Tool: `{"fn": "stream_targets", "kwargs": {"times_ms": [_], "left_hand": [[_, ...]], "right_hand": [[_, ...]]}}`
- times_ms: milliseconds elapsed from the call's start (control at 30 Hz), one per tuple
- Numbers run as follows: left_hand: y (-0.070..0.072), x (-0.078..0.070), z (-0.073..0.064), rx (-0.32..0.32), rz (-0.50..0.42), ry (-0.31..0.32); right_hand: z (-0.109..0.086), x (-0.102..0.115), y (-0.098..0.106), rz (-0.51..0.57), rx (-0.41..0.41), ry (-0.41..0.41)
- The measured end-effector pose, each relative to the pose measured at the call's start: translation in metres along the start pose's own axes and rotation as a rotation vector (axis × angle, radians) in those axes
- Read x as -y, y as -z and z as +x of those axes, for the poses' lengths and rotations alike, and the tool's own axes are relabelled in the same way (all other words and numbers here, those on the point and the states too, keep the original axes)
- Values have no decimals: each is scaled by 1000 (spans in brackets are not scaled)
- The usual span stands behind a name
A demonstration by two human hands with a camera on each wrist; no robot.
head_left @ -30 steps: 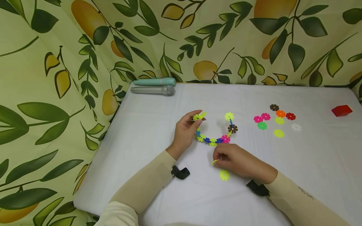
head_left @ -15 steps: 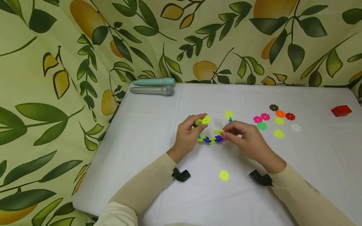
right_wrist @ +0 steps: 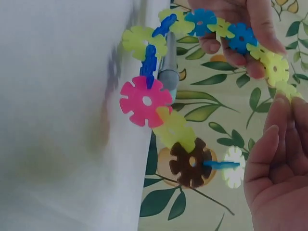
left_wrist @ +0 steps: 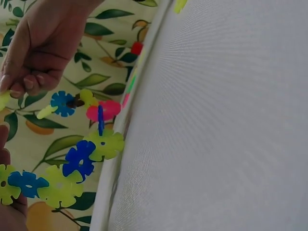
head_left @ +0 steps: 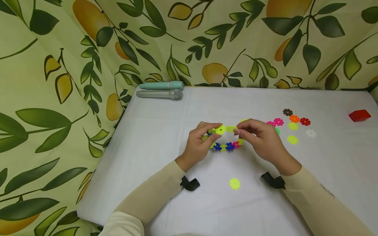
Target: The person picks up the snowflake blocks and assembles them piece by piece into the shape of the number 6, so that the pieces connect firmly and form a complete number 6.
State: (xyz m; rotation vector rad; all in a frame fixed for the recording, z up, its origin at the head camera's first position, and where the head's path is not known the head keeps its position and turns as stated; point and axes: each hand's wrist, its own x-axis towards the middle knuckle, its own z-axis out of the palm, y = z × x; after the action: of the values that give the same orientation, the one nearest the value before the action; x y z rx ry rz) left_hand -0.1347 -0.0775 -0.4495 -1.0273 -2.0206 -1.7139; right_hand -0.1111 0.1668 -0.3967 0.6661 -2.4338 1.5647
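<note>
My left hand (head_left: 199,141) pinches one end of a chain of notched flower-shaped discs (head_left: 229,146), mostly yellow and blue. Between the fingertips of my right hand (head_left: 262,141) is a single yellow disc (head_left: 231,129), meeting the yellow end disc at my left fingers. The chain hangs below both hands in a curve, raised off the tabletop. In the right wrist view it runs through a pink disc (right_wrist: 145,101) and a brown disc (right_wrist: 192,163) to a free end with a pale yellow disc (right_wrist: 234,166). In the head view, my right hand hides part of that end.
A loose yellow disc (head_left: 234,184) lies on the white table (head_left: 206,209) in front of me. Several coloured discs (head_left: 293,126) are scattered at the right, with a red block (head_left: 359,115) beyond. Two microphones (head_left: 159,94) lie at the back left, before a patterned curtain (head_left: 177,39).
My right hand has risen from near the loose yellow disc, bringing another yellow disc up to the chain's end. My left hand has shifted slightly right with the chain.
</note>
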Motion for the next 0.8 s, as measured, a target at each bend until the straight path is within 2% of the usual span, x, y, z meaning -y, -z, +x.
{"fn": "stream_targets", "kwargs": {"times_ms": [233, 500, 800], "left_hand": [[0, -2, 0, 30, -21, 8], [0, -3, 0, 44, -41, 8], [1, -5, 0, 30, -59, 27]], "right_hand": [[6, 0, 6, -56, 53, 22], [10, 0, 4, -11, 47, 44], [6, -4, -3, 76, 32, -61]]}}
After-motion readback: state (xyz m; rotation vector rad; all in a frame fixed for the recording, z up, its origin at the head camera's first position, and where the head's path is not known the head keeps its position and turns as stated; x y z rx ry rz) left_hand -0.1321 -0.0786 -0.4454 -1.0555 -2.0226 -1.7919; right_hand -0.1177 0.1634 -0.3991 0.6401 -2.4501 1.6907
